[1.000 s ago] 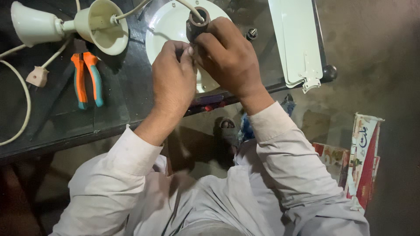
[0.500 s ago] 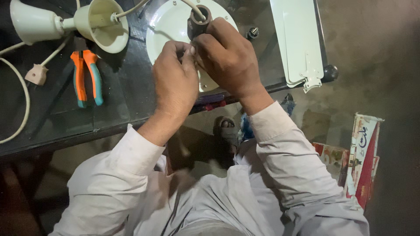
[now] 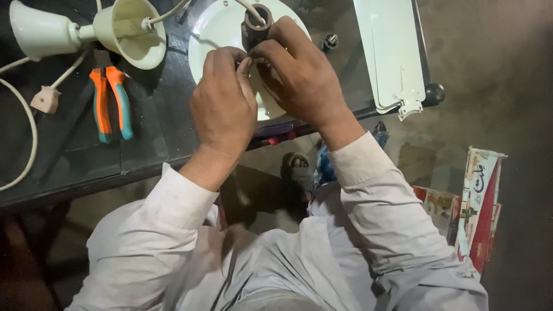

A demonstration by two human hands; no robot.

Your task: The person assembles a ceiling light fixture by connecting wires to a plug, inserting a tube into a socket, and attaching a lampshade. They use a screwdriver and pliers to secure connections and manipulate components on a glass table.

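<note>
— Brown, that short tube (image 3: 258,20) at the top of the picture?

— Yes, a dark brown hollow tube standing upright over the round white dish (image 3: 214,34), with a white wire (image 3: 249,7) running into its open mouth. The right hand (image 3: 299,75) is clenched around its lower part, fingers wrapped close. The left hand (image 3: 224,106) is pinched shut against the same spot, fingertips touching the right thumb; whether it grips the tube itself or some small part beside it, I cannot tell.

— What lies around it?

— On the dark table (image 3: 144,144), left of the dish, a cream cup-shaped cover (image 3: 128,31) lies on its side joined to a white cone (image 3: 40,31). Below those, pliers (image 3: 109,103) with orange and teal handles lie flat. A white plug (image 3: 46,99) on a white cord (image 3: 26,144) sits at the left edge. To the right, a white flat blade (image 3: 386,52) reaches over the table edge, a small bolt (image 3: 330,41) between it and the dish. A printed carton (image 3: 481,201) stands on the floor.

— Anything hidden?

— Both hands cover the tube's base and most of the dish's middle. The cone and blade are cut off by the frame. A sandalled foot (image 3: 296,170) shows dimly under the table.
</note>
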